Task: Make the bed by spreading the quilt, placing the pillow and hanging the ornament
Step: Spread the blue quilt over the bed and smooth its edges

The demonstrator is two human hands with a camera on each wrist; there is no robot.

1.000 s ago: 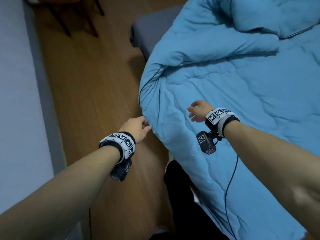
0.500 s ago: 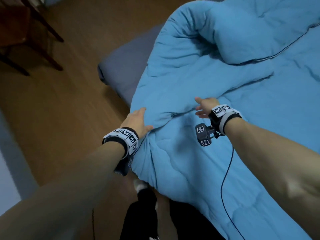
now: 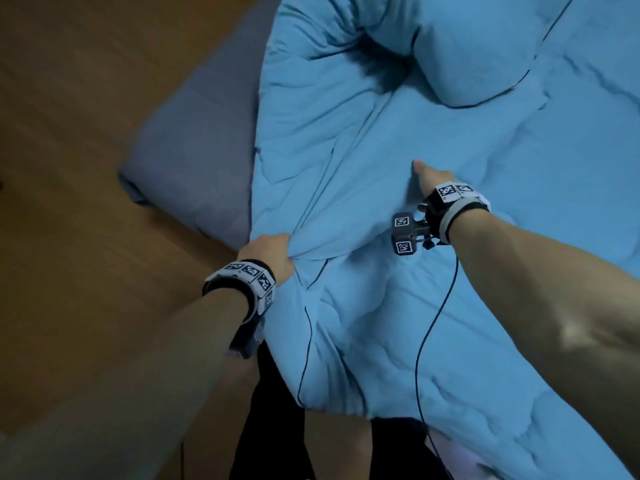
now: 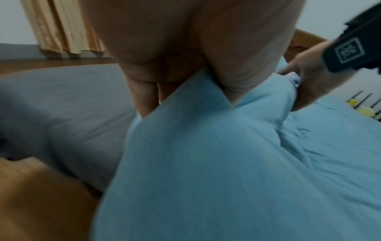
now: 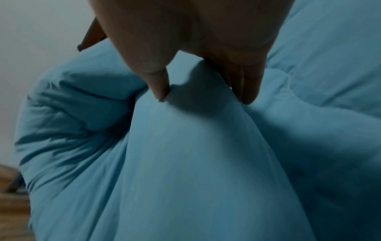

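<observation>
Head view first: no brand name or readable writing shows anywhere, only black-and-white square marker patterns on the white wristbands [image 3: 250, 273] and on the small black wrist camera [image 3: 404, 237] under the right forearm. Its thin black cable [image 3: 434, 320] trails down across the blue quilt [image 3: 398, 140].

That quilt lies bunched and creased over the bed, with one thick fold turned back on itself at the far end. Its near left edge is gathered into a tight ridge, and the left hand [image 3: 268, 252] grips that ridge with fingers curled around the cloth; the left wrist view shows fabric pinched between thumb and fingers [image 4: 144, 97]. Further in on the quilt, the right hand [image 3: 431, 176] pinches up a peak of fabric, thumb [image 5: 157, 84] on one side and fingers on the other, as the right wrist view shows plainly.

Left of the quilt's edge a strip of grey bedsheet [image 3: 201, 140] lies bare down to the mattress corner. Beyond it, brown wooden floor [image 3: 86, 202] runs along the bedside with open room. Near the bottom of the head view the quilt's lower edge hangs over the bedside against the person's dark trousers [image 3: 270, 427]. From the left wrist, a tan curtain [image 4: 59, 27] hangs by the far wall
</observation>
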